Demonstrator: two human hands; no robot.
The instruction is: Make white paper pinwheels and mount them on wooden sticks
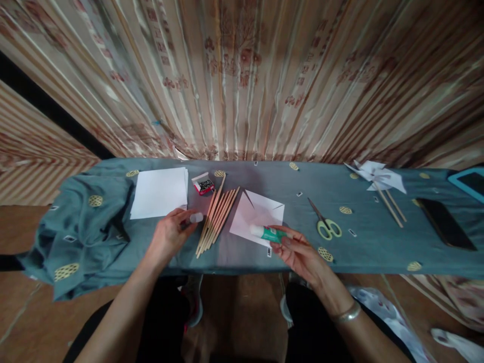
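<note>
My right hand (301,252) is closed around a green glue stick (273,234), its white end pointing left. Below it lies a white square of paper (259,212) with slits cut in from its corners. Between the fingertips of my left hand (171,233) is a translucent glue stick cap (196,218). Several thin wooden sticks (218,217) lie in a bundle between that hand and the cut paper. Scissors with pale green handles (328,228) rest, partly spread, to the right of the paper.
White paper sheets (159,193) are stacked at left, beside a small red box (203,184) of dark pins or similar bits. Paper pinwheels on sticks (378,177), a dark phone (446,223) and a blue-framed device (469,182) lie at right. Bunched cloth (86,227) covers the left end.
</note>
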